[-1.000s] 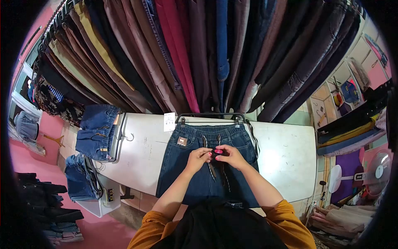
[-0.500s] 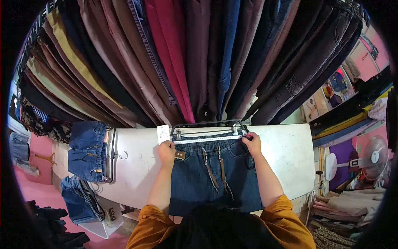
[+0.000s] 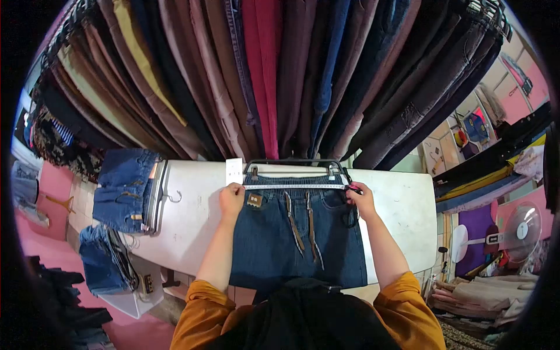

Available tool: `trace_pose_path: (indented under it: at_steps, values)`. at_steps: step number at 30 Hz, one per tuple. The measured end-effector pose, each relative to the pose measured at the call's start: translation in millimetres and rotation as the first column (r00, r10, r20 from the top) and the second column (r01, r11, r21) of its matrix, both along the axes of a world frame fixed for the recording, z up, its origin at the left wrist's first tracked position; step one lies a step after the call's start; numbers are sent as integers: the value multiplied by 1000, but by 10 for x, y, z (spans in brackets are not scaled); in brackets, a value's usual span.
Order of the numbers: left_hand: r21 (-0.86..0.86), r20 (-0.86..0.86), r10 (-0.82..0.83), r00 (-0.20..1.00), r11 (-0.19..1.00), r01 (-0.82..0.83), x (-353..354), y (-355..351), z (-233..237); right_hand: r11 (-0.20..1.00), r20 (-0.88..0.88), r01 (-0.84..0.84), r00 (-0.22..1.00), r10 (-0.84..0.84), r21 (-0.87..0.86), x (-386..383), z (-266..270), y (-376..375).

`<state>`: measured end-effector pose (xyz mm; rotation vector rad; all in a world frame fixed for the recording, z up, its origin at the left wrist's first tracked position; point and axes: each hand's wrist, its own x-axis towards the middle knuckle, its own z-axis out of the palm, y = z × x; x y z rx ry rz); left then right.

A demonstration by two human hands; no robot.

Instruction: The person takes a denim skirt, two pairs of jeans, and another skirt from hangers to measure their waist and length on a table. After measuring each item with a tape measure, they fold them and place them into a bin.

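Dark blue denim bottoms [image 3: 274, 239] with an elastic waist and brown drawcords lie on the white table, clipped to a black hanger [image 3: 291, 161]. A white measuring tape [image 3: 294, 187] is stretched level across them, just below the waist edge. My left hand [image 3: 232, 199] pinches the tape's left end by the left side seam. At the other side, my right hand [image 3: 361, 198] grips the tape's right end, where a bit of pink and black shows; a dark strand hangs below it. A white paper tag [image 3: 234, 171] sticks out above my left hand. A brown patch [image 3: 255, 200] marks the left pocket.
Many trousers [image 3: 259, 76] hang in a row behind the white table [image 3: 402, 227]. Folded jeans on hangers [image 3: 123, 189] lie at the table's left end, with more jeans [image 3: 105, 259] below. A fan [image 3: 521, 230] and stacked clothes [image 3: 484, 297] stand at the right.
The tape has gone from slightly slanted to level and lies a little lower from the hanger clips. Both hands still hold its ends. The head view has shifted slightly.
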<state>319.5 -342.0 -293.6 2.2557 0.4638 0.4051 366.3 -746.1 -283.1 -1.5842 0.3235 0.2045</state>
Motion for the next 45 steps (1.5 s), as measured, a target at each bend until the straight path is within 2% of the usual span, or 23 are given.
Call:
trace_pose_path:
  at_steps: [1,3,4,5,7,10,11,12,13,15,17,19,22,23,29,31,33,35,36,39,41,43,45]
  values:
    - [1,-9,12,1000,1000,-12,-127,-11,64,1000,-9,-12,1000,12,1,-111,61,-87]
    - [-328,-91,-79,993,944,45,-470,-32,149,993,-55,-111,992,113,28,-389,146,-318]
    - [-464,-61,-85,995,885,47,-676,-114,201,988,-79,-152,985,153,19,-567,237,-430]
    - [-464,-76,-81,994,885,37,-894,-224,263,988,-93,-156,983,157,22,-739,278,-556]
    - [-554,-199,-150,969,832,15,-1347,-467,408,967,-158,-239,962,223,-92,-1074,312,-834]
    - [-664,-239,-292,926,745,63,-1959,-840,232,949,-201,-265,952,231,-167,-1530,224,-1249]
    - [-649,-293,-302,907,759,42,-2114,-974,130,942,-225,-285,944,243,-177,-1650,71,-1402]
    - [-625,-339,-293,894,781,19,-2253,-1113,49,945,-139,-272,959,249,-184,-1782,-134,-1516]
    - [-598,-384,-282,879,802,-4,-2360,-1233,-18,956,-236,-279,939,252,-87,-1884,-147,-1579]
    - [-547,-387,-248,888,837,-4,-2507,-1404,-123,869,-82,-319,947,312,-378,-2020,-326,-1648]
    - [-495,-383,-207,900,869,-10,-2587,-1507,-195,879,-66,-288,956,285,-381,-2102,-422,-1679]
    - [-323,-373,-139,917,946,12,-2614,-1538,-213,848,-61,-265,962,268,-459,-2132,-350,-1640]
    - [-240,-327,-132,936,969,53,-2623,-1536,-281,841,-49,-244,966,252,-483,-2137,-398,-1629]
    - [-236,-330,-132,935,970,53,-2632,-1528,-312,818,-43,-231,969,245,-527,-2152,-367,-1616]
    - [-221,-341,-78,937,975,0,-2635,-1607,-266,837,-25,-241,964,263,-492,-2172,-388,-1614]
    - [-231,-257,-81,963,973,20,-2651,-1652,-246,905,-27,-289,955,296,-313,-2181,-360,-1531]
    - [-556,-183,-252,950,823,112,-2671,-1683,-284,890,-5,-403,911,412,-212,-2181,-338,-1421]
    - [-714,-88,-334,938,678,174,-2656,-1769,-157,868,-75,-497,865,496,-3,-2165,-101,-1193]
    - [-712,-83,-321,943,681,169,-2638,-1769,-131,839,-118,-544,831,543,24,-2139,79,-1066]
    - [-779,-37,-251,967,613,129,-2576,-1577,-70,812,-59,-564,815,577,149,-1961,205,-813]
    - [-587,85,97,992,809,-29,-2604,-1131,-34,936,88,-319,947,308,149,-1671,128,-961]
    - [-531,111,239,965,834,-146,-2715,-504,-172,982,176,-187,966,187,-14,-1336,199,-1196]
    - [-527,53,219,974,835,-159,-2718,-317,60,974,137,-212,965,222,-80,-1145,391,-1181]
